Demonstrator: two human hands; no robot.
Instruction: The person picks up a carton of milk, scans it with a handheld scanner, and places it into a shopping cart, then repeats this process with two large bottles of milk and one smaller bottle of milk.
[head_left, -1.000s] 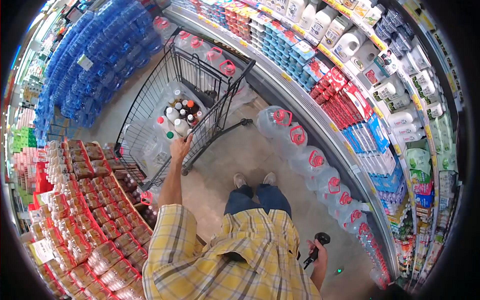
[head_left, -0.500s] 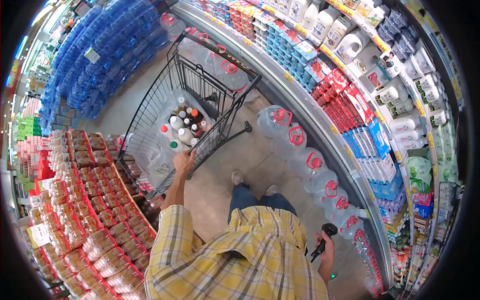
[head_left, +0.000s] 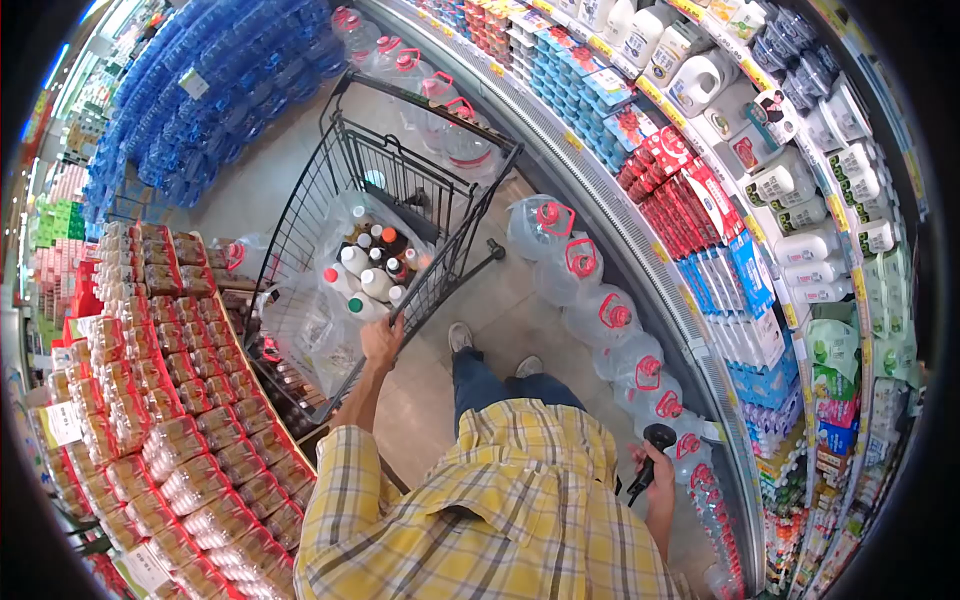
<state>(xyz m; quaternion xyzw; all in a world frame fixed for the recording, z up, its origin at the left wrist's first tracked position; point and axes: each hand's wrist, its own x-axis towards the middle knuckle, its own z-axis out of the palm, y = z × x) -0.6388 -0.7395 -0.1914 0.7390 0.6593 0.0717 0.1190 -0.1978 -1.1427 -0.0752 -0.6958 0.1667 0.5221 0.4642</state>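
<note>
My left hand (head_left: 379, 343) is closed on the near side rim of a black wire shopping cart (head_left: 300, 205). Inside the cart, close to that hand, a clear plastic bag (head_left: 412, 238) holds several bottles with white, red, green and orange caps. More crumpled clear plastic (head_left: 318, 335) lies on the cart's left part. Down by my right side, my right hand (head_left: 655, 480) is wrapped round a black handheld object (head_left: 659, 436) with a rounded head and a thin lower end; its exact kind does not show.
Large clear water jugs (head_left: 612, 318) with red handles line the floor along a refrigerated shelf (head_left: 700, 215) of dairy cartons and bottles. Stacked red-and-brown drink packs (head_left: 200, 440) rise at left. Blue-wrapped water bottles (head_left: 215, 95) are piled behind the cart.
The floor jugs and left drink stacks have shifted toward me in view. My left hand sits lower in view, still on the cart; my right hand keeps the black object.
</note>
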